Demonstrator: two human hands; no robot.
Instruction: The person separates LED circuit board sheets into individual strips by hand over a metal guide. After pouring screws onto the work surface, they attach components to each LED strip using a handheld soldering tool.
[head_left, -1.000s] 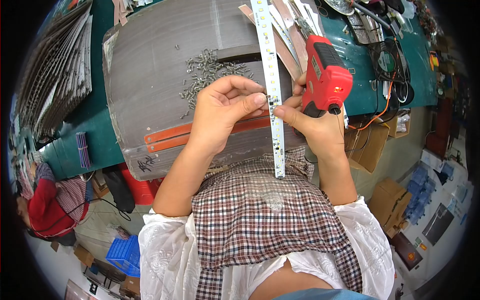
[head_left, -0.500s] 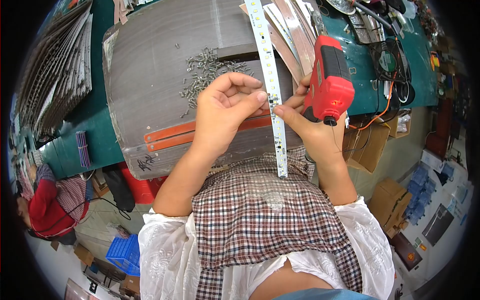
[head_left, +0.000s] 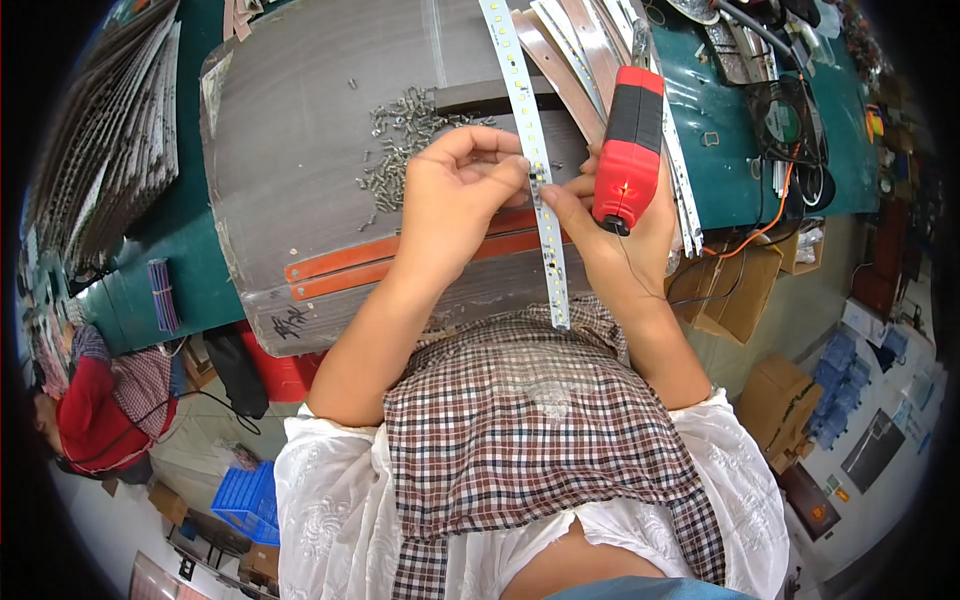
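A long white LED strip board point(head_left: 520, 95) runs lengthwise in front of me, its near end above the checked apron. My left hand point(head_left: 445, 195) pinches the strip's left edge between thumb and curled fingers. My right hand point(head_left: 625, 255) has its thumb against the strip's right edge, close to small dark components. That same hand also holds a red and black electric screwdriver point(head_left: 632, 130), its metal end pointing away from me. A pile of small screws point(head_left: 398, 135) lies on the grey board point(head_left: 300, 130), beyond my left hand.
Two orange strips point(head_left: 345, 262) cross the grey board. More strips point(head_left: 560, 60) lie at the far right, near a small fan point(head_left: 782, 122) and an orange cable point(head_left: 778, 215). Stacked panels point(head_left: 110, 130) stand at left on the green table point(head_left: 200, 300). Another person point(head_left: 105, 410) is at lower left.
Both hands and the LED strip have shifted slightly away from me. The electric screwdriver has swung left and stands straighter, uncovering strips to its right.
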